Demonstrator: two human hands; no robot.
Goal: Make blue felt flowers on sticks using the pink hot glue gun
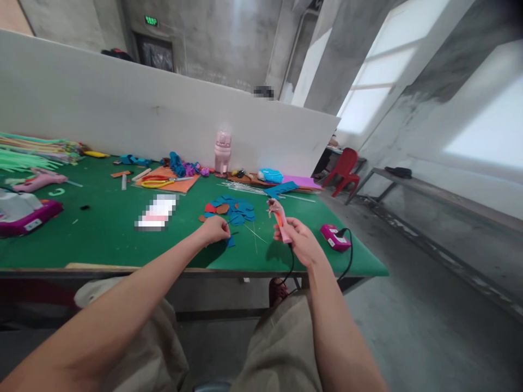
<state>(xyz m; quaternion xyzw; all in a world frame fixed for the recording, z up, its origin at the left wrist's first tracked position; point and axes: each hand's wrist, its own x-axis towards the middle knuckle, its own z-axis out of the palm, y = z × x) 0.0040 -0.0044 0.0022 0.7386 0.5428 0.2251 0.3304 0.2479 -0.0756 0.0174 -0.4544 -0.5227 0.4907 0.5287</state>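
My left hand is closed in a pinch over the green table, with a small blue cut piece at its fingertips. A thin dark sliver sticks out beside the piece; I cannot tell if it is part of it. My right hand is wrapped round a pink hot glue gun, its front end tilted up and away from me. A black cord hangs from the gun's handle. Just beyond my left hand lies a loose pile of blue cut pieces, with some brown and red ones. Thin wires lie between my hands.
A magenta power strip with a black plug sits at the right of the green table. Yellow-and-red-handled scissors lie on orange sheets. A pink bottle stands by the white partition. Another pink glue gun lies left.
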